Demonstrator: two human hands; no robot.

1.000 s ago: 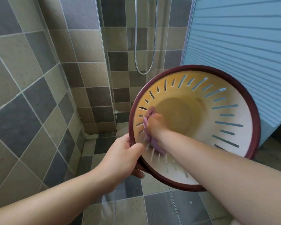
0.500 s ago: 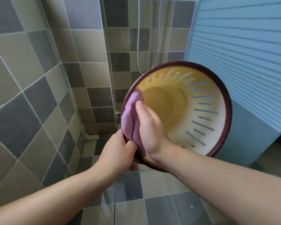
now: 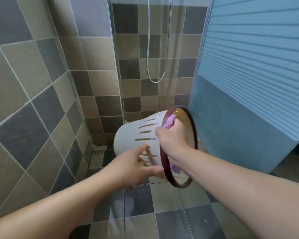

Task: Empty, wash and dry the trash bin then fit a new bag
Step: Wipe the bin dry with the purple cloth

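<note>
One head-worn wide-angle view looks forward and down into a tiled shower corner, close over both forearms; the tiled wall (image 3: 33, 94) bends at left, the blue ribbed panel (image 3: 255, 69) fills the right.

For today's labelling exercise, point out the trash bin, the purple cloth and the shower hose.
trash bin (image 3: 129, 135), head view, on its white slotted side wall.
purple cloth (image 3: 169, 121), head view, on the fold at the rim above the right hand.
shower hose (image 3: 155, 81), head view, on the bottom of its loop.
</note>
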